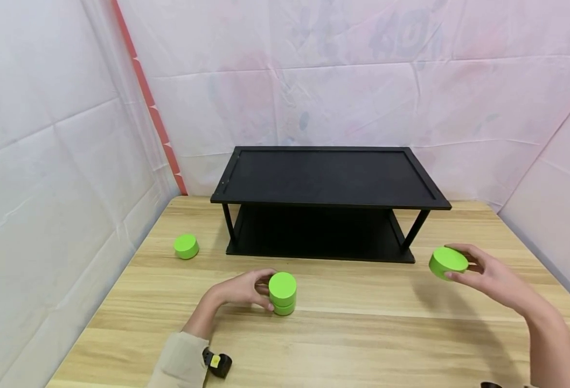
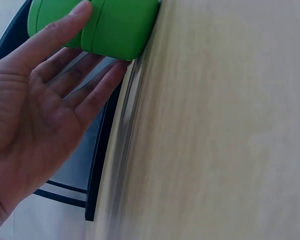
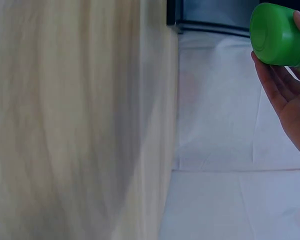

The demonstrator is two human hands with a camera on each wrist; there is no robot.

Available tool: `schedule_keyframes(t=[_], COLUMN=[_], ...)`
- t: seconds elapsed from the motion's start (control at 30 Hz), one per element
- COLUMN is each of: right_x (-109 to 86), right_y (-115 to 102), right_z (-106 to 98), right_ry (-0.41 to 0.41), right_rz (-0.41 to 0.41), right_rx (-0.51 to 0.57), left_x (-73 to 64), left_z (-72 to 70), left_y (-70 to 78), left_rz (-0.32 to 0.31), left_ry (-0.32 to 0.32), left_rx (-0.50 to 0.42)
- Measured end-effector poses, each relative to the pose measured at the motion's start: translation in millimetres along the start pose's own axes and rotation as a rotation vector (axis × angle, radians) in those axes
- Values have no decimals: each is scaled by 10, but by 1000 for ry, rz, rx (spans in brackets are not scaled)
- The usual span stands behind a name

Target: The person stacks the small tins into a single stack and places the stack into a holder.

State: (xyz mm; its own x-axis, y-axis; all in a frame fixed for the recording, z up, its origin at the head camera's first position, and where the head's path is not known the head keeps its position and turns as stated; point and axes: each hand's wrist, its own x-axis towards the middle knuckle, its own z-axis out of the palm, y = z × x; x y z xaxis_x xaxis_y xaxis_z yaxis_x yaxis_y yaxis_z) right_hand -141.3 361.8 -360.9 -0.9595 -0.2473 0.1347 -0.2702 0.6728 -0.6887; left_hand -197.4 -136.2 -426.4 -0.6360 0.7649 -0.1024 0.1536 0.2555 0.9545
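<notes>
Two round green lidded containers (image 1: 282, 291) stand stacked on the table in front of the shelf. My left hand (image 1: 246, 290) holds this stack from its left side; in the left wrist view the thumb lies across the green containers (image 2: 122, 27) near where they meet, with the fingers behind. Over the table's right side, my right hand (image 1: 491, 275) grips another round green container (image 1: 449, 261) between thumb and fingers, lifted with its shadow falling below. Its smooth base shows on the green container (image 3: 270, 35) in the right wrist view.
A black two-tier shelf (image 1: 324, 175) stands at the back middle of the table. One more green container (image 1: 186, 246) sits left of it. White sheeting (image 1: 314, 102) walls the wooden table (image 1: 353, 345) at the back and sides.
</notes>
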Motion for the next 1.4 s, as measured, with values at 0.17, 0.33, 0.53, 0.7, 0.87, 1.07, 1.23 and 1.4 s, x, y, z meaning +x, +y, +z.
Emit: schedule_keyframes(t=[0.17, 0.33, 0.53, 0.7, 0.87, 1.07, 1.23, 1.4], right_x=[89, 175, 256, 315, 366, 402, 417, 426], right_y=[-116, -215, -298, -346, -398, -442, -499, -549], right_z=[102, 192, 294, 386, 462, 522, 557, 578], right_ry=[-27, -46, -61, -66, -73, -76, -81, -66], right_rz=[-24, -37, -68, -108, -122, -128, -94, -90], right_rx=[8, 16, 32, 32, 34, 55, 52, 45], left_x=[-44, -57, -43, -43, -50, -46, -48, -48], left_z=[-6, 9, 37, 45, 44, 44, 46, 44], left_y=[-24, -45, -53, -60, -55, -52, -56, -47], left_rz=[2, 4, 11, 20, 27, 32, 28, 25], left_ry=[29, 48, 64, 67, 66, 65, 69, 67], left_rx=[-24, -26, -34, -46, -48, -46, -41, -48])
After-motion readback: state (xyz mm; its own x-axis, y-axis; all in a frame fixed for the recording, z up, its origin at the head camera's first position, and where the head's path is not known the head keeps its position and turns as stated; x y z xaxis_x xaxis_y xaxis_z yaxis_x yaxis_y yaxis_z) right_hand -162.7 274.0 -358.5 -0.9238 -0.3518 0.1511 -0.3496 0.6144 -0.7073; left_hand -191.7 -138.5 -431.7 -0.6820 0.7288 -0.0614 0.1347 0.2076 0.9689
